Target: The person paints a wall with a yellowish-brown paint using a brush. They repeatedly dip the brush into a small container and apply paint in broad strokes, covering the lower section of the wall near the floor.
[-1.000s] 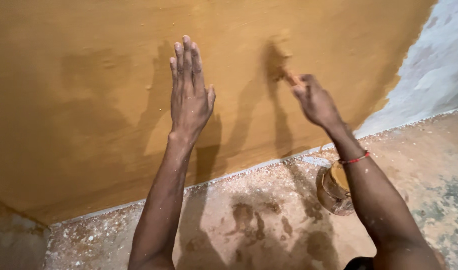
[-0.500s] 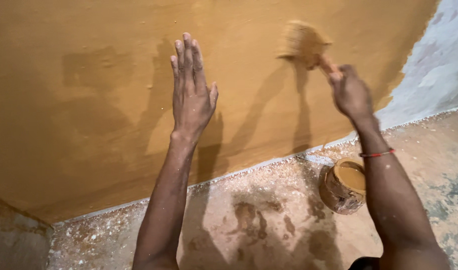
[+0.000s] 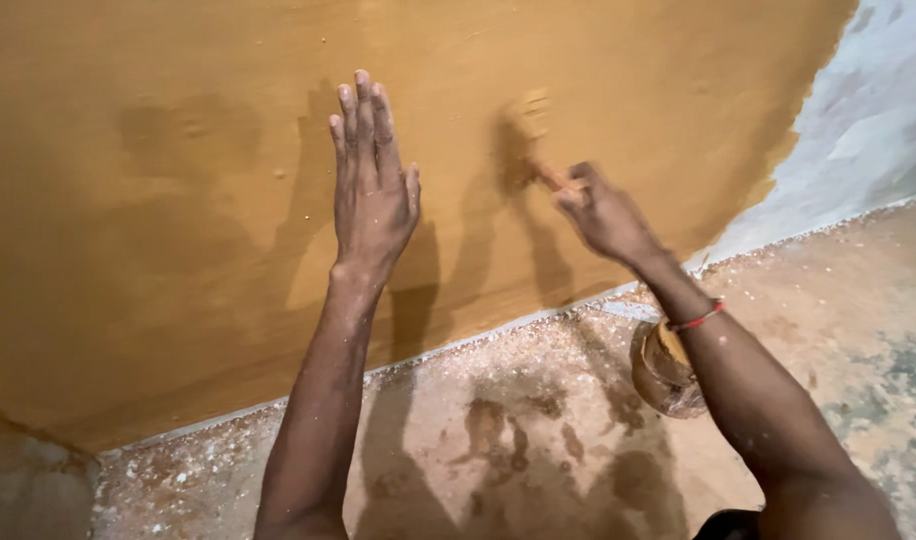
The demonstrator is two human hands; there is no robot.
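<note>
- Ochre-painted wall [image 3: 178,200]: left hand [image 3: 373,195] laid flat on it, fingers spread.
- Right hand [image 3: 606,215] gripping paintbrush [image 3: 530,140]; bristles blurred against the wall.
- Red wristband [image 3: 700,317] on right wrist.
- Paint tin [image 3: 663,370] on speckled floor [image 3: 508,440], under right forearm.
- Bare pale wall [image 3: 868,120] far right.

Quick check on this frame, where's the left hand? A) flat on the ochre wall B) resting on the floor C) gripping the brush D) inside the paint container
A: the left hand lies palm-flat, fingers up, on the ochre wall, while the right hand holds the brush against it; the paint container sits on the floor, partly behind the right forearm.
</note>
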